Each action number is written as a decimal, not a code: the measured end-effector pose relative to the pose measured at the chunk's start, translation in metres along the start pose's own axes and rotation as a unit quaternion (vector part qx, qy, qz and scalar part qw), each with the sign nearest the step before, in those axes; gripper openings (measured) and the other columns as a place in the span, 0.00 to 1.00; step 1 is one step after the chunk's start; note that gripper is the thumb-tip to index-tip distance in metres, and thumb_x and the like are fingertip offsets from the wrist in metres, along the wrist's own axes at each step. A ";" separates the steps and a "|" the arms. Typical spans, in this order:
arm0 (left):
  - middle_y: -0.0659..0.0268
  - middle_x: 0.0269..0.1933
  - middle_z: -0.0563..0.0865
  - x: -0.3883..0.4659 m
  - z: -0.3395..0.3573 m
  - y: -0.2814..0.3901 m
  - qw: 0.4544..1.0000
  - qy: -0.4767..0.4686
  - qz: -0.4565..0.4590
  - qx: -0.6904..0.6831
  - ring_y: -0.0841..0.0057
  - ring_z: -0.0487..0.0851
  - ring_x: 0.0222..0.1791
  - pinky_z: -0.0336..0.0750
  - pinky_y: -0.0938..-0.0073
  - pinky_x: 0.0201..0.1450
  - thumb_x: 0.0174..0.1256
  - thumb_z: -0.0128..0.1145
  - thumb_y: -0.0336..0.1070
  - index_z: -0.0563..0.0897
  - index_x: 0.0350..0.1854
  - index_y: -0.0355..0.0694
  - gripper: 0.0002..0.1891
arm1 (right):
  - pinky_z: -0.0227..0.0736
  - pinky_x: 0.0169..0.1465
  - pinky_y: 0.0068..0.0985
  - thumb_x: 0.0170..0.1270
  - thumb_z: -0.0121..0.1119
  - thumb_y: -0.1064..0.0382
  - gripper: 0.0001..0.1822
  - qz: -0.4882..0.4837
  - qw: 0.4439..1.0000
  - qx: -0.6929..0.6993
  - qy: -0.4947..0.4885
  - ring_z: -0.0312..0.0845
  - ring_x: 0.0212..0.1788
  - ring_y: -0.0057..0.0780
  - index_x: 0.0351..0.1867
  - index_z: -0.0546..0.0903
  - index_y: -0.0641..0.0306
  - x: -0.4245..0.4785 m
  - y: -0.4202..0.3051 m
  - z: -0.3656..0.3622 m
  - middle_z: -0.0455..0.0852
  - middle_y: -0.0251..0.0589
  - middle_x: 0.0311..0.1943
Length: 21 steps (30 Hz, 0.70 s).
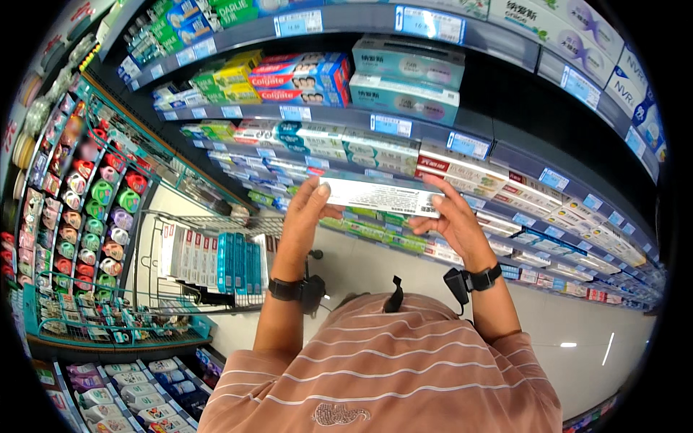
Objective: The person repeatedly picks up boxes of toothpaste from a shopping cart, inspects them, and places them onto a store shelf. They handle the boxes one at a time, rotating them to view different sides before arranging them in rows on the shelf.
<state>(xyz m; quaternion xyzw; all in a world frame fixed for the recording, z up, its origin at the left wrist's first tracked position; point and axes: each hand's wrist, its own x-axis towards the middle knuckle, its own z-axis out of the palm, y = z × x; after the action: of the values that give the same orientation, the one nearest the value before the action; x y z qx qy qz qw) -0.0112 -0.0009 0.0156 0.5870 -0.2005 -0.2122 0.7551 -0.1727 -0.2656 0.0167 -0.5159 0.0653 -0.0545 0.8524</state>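
A white toothpaste carton with a teal edge is held level before my chest, its printed side facing up. My left hand grips the left end, thumb on top and fingers beneath. At the other end, my right hand pinches the carton between thumb and fingers. Beyond my hands, shelves carry rows of boxed toothpaste. Black devices are strapped to both wrists.
A wire shopping cart stands to my left, holding white-and-red cartons and teal cartons. Price-tagged shelf edges curve across the front and right. Bottles fill a display at far left, with teal wire baskets near it.
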 end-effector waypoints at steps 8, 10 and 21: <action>0.58 0.53 0.87 0.011 0.045 0.003 0.998 -0.045 0.033 0.007 0.71 0.88 0.45 0.83 0.68 0.45 0.83 0.45 0.57 0.70 0.72 0.35 0.30 | 0.84 0.34 0.26 0.79 0.53 0.42 0.31 0.001 0.998 -0.017 0.056 0.89 0.34 0.33 0.66 0.72 0.69 -0.016 -0.014 -0.028 0.87 0.53 0.46; 0.58 0.52 0.87 0.007 0.054 0.012 0.998 -0.042 0.046 0.008 0.71 0.88 0.44 0.83 0.69 0.44 0.83 0.47 0.55 0.73 0.69 0.35 0.28 | 0.84 0.34 0.25 0.78 0.51 0.36 0.36 0.019 0.998 -0.013 0.054 0.89 0.34 0.33 0.66 0.72 0.70 -0.020 -0.018 -0.030 0.87 0.55 0.45; 0.62 0.44 0.87 0.000 0.072 0.013 0.998 0.023 0.035 0.043 0.74 0.87 0.36 0.81 0.73 0.40 0.79 0.55 0.59 0.78 0.63 0.33 0.30 | 0.85 0.31 0.27 0.80 0.39 0.31 0.39 0.018 1.000 -0.001 0.001 0.89 0.29 0.32 0.68 0.72 0.68 -0.032 -0.017 -0.045 0.89 0.53 0.38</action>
<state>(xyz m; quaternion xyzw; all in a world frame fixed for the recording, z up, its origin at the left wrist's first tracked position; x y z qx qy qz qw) -0.0496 -0.0563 0.0449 0.6162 -0.2124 -0.1638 0.7405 -0.2119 -0.3078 0.0132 -0.5151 0.0758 -0.0394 0.8529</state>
